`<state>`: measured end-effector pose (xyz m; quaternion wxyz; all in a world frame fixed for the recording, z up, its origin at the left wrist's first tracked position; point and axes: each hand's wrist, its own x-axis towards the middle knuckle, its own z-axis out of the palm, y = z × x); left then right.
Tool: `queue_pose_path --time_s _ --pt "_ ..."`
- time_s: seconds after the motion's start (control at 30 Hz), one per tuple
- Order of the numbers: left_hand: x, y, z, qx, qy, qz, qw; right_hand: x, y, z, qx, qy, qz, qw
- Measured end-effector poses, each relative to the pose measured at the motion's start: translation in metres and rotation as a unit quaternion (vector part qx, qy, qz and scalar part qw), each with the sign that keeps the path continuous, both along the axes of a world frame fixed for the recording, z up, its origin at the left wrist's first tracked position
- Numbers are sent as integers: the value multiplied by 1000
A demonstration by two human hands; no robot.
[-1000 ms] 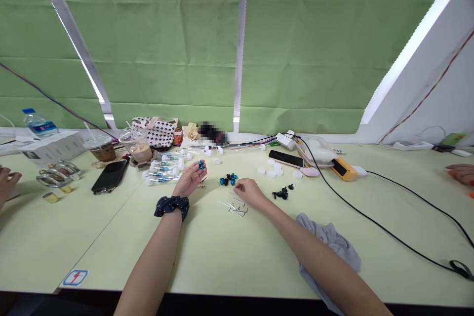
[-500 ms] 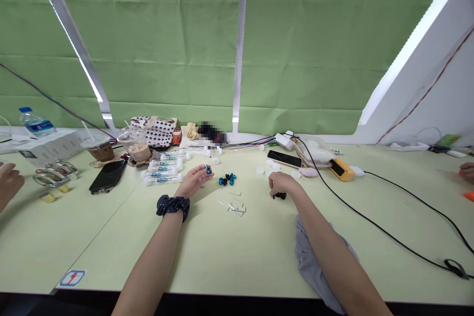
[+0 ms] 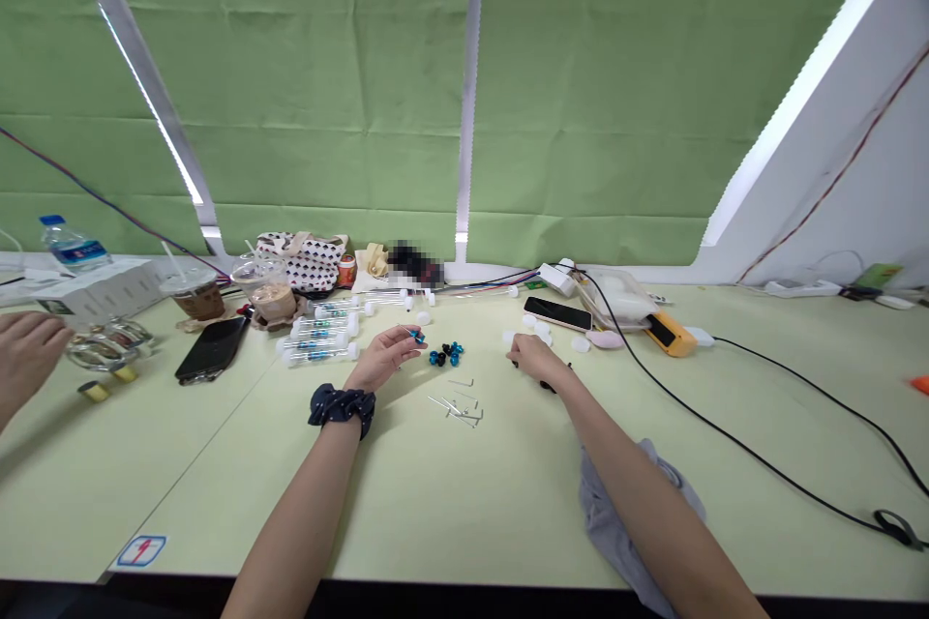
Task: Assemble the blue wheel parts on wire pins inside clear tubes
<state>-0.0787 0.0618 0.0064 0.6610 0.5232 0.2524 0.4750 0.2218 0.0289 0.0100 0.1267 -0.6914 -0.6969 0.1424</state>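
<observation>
My left hand (image 3: 378,358) pinches a small shiny blue part (image 3: 416,336) with a thin metal pin showing at it. Just right of those fingers is a cluster of small blue and black parts (image 3: 445,355) on the table. My right hand (image 3: 535,357) is closed, and a small black part (image 3: 516,364) shows under its fingertips. Behind that hand, partly hidden by the wrist, lie more black parts (image 3: 547,386). Between my forearms are several thin L-shaped metal keys (image 3: 457,409). Clear tubes with white caps (image 3: 319,346) lie left of my left hand.
White caps (image 3: 580,344) and a phone (image 3: 557,312) lie beyond my right hand. A black cable (image 3: 678,394) crosses the right side. A grey cloth (image 3: 610,513) is under my right forearm. Drink cups (image 3: 272,300) stand left; another person's hand (image 3: 29,358) is at the left edge.
My right hand has moved left from the black parts, with a black part at its fingertips. My left hand shifted slightly right. The other person's hand at left reaches further in.
</observation>
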Motion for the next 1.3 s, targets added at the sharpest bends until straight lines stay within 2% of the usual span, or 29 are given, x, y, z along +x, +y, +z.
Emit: queue_pose_path --time_s 0.1,0.2,0.27,0.43,0.6,0.7,1.0,1.1,1.3 --pt "6 -4 3 34 31 -10 999 -15 2 -5 50 138 16 989" --pt "14 -8 5 55 66 -21 996 -32 2 -12 52 330 19 942" --pt "20 -11 5 66 92 -31 993 -42 1 -16 33 413 21 910" --pt "31 -17 2 94 142 -65 983 -61 -6 -18 5 548 12 836" --pt "36 -18 -4 88 159 -64 981 -72 -11 -19 -23 620 30 784" --pt "36 -19 -6 83 150 -55 984 -74 -11 -21 -29 631 39 774" --pt "36 -16 -8 95 134 -16 986 -75 -16 -15 -49 630 46 773" --pt "36 -16 -8 109 144 -13 983 -75 -17 -16 -41 635 72 768" --pt "37 -17 -10 88 126 -27 988 -74 -15 -20 -10 624 90 776"
